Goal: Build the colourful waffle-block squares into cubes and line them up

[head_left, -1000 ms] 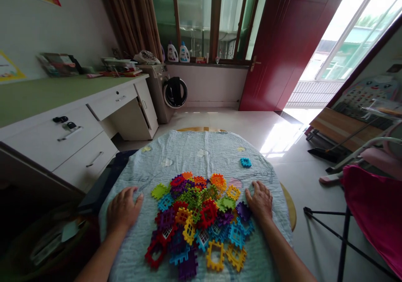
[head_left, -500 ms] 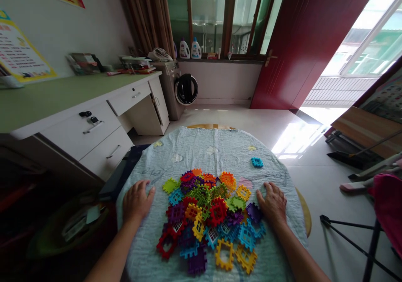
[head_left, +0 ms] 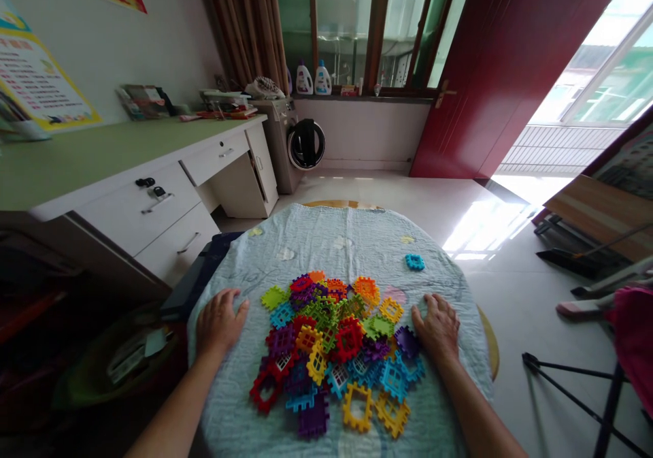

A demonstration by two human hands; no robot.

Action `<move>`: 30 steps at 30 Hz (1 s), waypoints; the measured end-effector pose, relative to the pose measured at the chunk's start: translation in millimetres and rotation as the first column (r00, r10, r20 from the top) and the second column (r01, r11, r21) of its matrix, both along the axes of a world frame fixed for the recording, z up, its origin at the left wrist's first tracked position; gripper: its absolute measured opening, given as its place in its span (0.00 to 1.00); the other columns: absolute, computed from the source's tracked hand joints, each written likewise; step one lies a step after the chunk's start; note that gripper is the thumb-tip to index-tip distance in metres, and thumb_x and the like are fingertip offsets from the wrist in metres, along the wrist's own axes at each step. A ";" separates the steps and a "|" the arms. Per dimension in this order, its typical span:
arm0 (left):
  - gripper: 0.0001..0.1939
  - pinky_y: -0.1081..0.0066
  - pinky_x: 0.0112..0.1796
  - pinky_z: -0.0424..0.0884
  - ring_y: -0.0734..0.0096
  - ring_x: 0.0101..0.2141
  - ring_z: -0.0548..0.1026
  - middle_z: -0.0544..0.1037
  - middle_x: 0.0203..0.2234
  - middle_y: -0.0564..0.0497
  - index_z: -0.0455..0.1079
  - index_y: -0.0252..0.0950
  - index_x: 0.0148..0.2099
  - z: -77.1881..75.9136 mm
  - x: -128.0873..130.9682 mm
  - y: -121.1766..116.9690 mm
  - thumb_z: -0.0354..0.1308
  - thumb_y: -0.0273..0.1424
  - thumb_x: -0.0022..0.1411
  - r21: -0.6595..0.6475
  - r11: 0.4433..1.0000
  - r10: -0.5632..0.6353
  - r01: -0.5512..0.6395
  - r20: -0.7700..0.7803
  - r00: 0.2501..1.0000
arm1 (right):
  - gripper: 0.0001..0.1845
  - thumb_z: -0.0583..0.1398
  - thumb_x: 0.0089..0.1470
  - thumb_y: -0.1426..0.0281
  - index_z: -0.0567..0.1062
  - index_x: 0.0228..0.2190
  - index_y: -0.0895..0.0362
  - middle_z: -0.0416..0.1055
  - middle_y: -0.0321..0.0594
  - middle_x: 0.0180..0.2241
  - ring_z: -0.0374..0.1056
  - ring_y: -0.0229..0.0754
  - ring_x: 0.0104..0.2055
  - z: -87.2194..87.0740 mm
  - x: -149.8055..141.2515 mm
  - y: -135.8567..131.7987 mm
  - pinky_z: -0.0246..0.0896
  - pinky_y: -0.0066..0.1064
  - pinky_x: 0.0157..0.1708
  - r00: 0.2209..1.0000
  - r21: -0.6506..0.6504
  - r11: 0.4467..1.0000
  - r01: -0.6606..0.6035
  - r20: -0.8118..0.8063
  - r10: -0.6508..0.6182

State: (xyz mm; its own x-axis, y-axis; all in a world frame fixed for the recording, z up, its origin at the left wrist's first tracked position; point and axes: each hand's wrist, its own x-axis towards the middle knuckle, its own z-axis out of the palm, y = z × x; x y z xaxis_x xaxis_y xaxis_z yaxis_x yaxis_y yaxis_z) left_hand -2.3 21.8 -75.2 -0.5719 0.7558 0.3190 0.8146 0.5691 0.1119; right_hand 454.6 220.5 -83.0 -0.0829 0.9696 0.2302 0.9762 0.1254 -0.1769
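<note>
A heap of colourful plastic interlocking building tiles lies between my hands on a round table under a pale blue cloth. My left hand rests flat on the cloth left of the heap, thumb apart, holding nothing. On the other side, my right hand lies palm down with its fingers stretched out, close beside a purple tile. A single blue tile sits away from the heap, beyond my right hand. Yellow frame-shaped tiles are at the near edge of the heap.
A white desk with a green top runs along the left wall. Behind the table stand a washing machine with its door open and a red door. A black tripod-like leg frame and a pink cloth are at the right.
The camera view has turned left, so the whole scene sits farther right in the picture. Both hands and the tiles keep their places on the cloth.
</note>
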 end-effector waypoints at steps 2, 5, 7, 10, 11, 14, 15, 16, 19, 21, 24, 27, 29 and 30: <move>0.22 0.62 0.49 0.64 0.57 0.49 0.70 0.73 0.49 0.42 0.67 0.33 0.51 1.1 0.5 0.4 0.45 0.41 0.63 0.000 1.000 0.006 -0.006 0.003 1.000 | 0.24 0.52 0.56 0.59 0.69 0.50 0.58 0.64 0.49 0.56 0.57 0.53 0.58 -1.1 0.4 1.1 0.49 0.44 0.57 1.000 -0.004 1.000 0.003 -0.009 -0.003; 0.21 0.61 0.49 0.64 0.57 0.49 0.70 0.73 0.50 0.42 0.68 0.34 0.52 2.5 1.7 1.0 0.46 0.40 0.62 -0.012 1.000 0.015 -0.015 0.007 1.000 | 0.24 0.53 0.55 0.59 0.69 0.50 0.58 0.64 0.49 0.56 0.57 0.54 0.58 -3.0 0.9 2.9 0.49 0.45 0.57 1.000 -0.001 1.000 0.001 -0.007 -0.001; 0.21 0.62 0.49 0.63 0.57 0.49 0.70 0.72 0.50 0.42 0.68 0.34 0.52 2.5 2.1 1.2 0.45 0.40 0.63 -0.020 1.000 0.016 -0.016 0.004 1.000 | 0.24 0.52 0.55 0.59 0.70 0.50 0.59 0.64 0.49 0.56 0.57 0.54 0.58 -3.7 0.9 3.5 0.49 0.45 0.57 1.000 0.003 1.000 -0.002 -0.006 0.002; 0.21 0.61 0.49 0.63 0.57 0.49 0.70 0.72 0.50 0.42 0.68 0.34 0.52 2.1 2.8 1.5 0.46 0.40 0.63 -0.018 1.000 0.020 -0.020 -0.001 1.000 | 0.25 0.52 0.56 0.59 0.70 0.50 0.59 0.64 0.49 0.56 0.57 0.53 0.57 -4.3 0.9 3.5 0.50 0.44 0.57 1.000 0.007 1.000 -0.003 -0.011 0.004; 0.21 0.61 0.49 0.63 0.57 0.49 0.70 0.72 0.50 0.42 0.68 0.34 0.52 2.2 3.2 1.7 0.46 0.39 0.62 -0.017 1.000 0.022 -0.022 0.000 1.000 | 0.25 0.52 0.56 0.59 0.69 0.50 0.58 0.64 0.48 0.56 0.57 0.53 0.57 -4.5 0.9 3.3 0.50 0.44 0.57 1.000 0.009 1.000 -0.004 -0.012 0.004; 0.21 0.61 0.49 0.63 0.57 0.49 0.70 0.73 0.50 0.42 0.68 0.34 0.52 3.6 5.4 2.4 0.47 0.38 0.62 -0.012 0.999 0.031 -0.031 -0.002 1.000 | 0.25 0.52 0.56 0.59 0.69 0.51 0.59 0.64 0.48 0.56 0.57 0.52 0.58 -5.7 0.9 2.2 0.50 0.43 0.58 1.000 0.011 1.000 0.001 -0.004 -0.001; 0.21 0.61 0.49 0.63 0.57 0.49 0.70 0.73 0.50 0.42 0.68 0.34 0.52 4.3 6.1 2.7 0.46 0.39 0.63 -0.011 0.999 0.032 -0.032 -0.007 0.999 | 0.25 0.52 0.57 0.59 0.69 0.51 0.58 0.64 0.48 0.56 0.57 0.52 0.58 -6.2 0.7 1.7 0.50 0.43 0.58 1.000 0.011 1.000 0.004 0.000 -0.004; 0.21 0.61 0.49 0.63 0.57 0.49 0.70 0.73 0.50 0.41 0.68 0.33 0.52 5.0 6.7 2.9 0.46 0.39 0.63 -0.011 0.999 0.031 -0.031 -0.013 0.999 | 0.25 0.52 0.57 0.59 0.69 0.51 0.58 0.64 0.48 0.56 0.57 0.52 0.58 -6.5 0.6 1.2 0.50 0.43 0.57 1.000 0.012 1.000 0.006 0.003 -0.006; 0.22 0.62 0.49 0.63 0.56 0.48 0.70 0.73 0.49 0.41 0.68 0.32 0.51 6.1 7.3 3.2 0.45 0.39 0.64 -0.016 1.000 0.026 -0.026 -0.030 0.999 | 0.25 0.52 0.57 0.59 0.69 0.51 0.59 0.64 0.49 0.57 0.57 0.52 0.58 -6.9 -0.2 -0.2 0.50 0.42 0.58 1.000 0.016 1.000 0.007 0.009 -0.007; 0.22 0.62 0.49 0.63 0.57 0.48 0.70 0.73 0.49 0.41 0.68 0.32 0.51 6.4 7.1 3.3 0.44 0.39 0.64 -0.023 0.999 0.027 -0.028 -0.034 0.999 | 0.25 0.52 0.57 0.60 0.69 0.52 0.60 0.64 0.49 0.57 0.57 0.52 0.59 -6.4 -0.7 -1.1 0.49 0.43 0.59 1.000 0.019 1.000 0.009 0.009 -0.009; 0.21 0.62 0.48 0.63 0.57 0.48 0.70 0.73 0.49 0.41 0.68 0.32 0.51 7.0 7.2 3.6 0.45 0.39 0.64 -0.029 0.999 0.028 -0.029 -0.037 0.999 | 0.26 0.52 0.56 0.60 0.69 0.52 0.60 0.64 0.49 0.57 0.57 0.51 0.59 -4.9 -1.5 -2.0 0.48 0.42 0.59 1.000 0.018 1.000 0.017 0.010 -0.017; 0.21 0.62 0.48 0.64 0.57 0.48 0.70 0.73 0.48 0.41 0.68 0.32 0.51 7.4 7.7 4.1 0.45 0.38 0.63 -0.027 0.999 0.029 -0.029 -0.034 0.999 | 0.26 0.52 0.56 0.60 0.69 0.52 0.60 0.64 0.49 0.57 0.57 0.51 0.60 -3.9 -2.1 -2.5 0.48 0.41 0.59 1.000 0.012 1.000 0.029 0.012 -0.029; 0.21 0.62 0.48 0.64 0.57 0.48 0.70 0.73 0.49 0.41 0.68 0.32 0.51 6.9 7.6 4.3 0.45 0.38 0.63 -0.025 0.999 0.029 -0.030 -0.029 0.999 | 0.26 0.52 0.57 0.60 0.69 0.52 0.59 0.64 0.49 0.57 0.57 0.50 0.60 -4.1 -2.2 -2.7 0.48 0.40 0.59 0.999 0.010 0.999 0.032 0.012 -0.033; 0.21 0.62 0.48 0.63 0.57 0.48 0.70 0.73 0.49 0.41 0.68 0.33 0.51 6.5 7.4 4.3 0.45 0.38 0.63 -0.025 0.999 0.027 -0.028 -0.027 0.999 | 0.26 0.52 0.57 0.60 0.69 0.52 0.59 0.64 0.49 0.57 0.57 0.50 0.60 -4.5 -2.1 -2.8 0.48 0.40 0.59 0.999 0.010 0.999 0.032 0.011 -0.032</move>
State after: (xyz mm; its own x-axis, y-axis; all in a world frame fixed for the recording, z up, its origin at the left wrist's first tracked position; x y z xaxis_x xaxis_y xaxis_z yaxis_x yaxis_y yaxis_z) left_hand 5.1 26.1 -68.6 -0.5842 0.7477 0.3155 0.8009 0.5940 0.0754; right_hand 452.5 217.7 -87.5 -0.0547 0.9696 0.2386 0.9817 0.0959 -0.1646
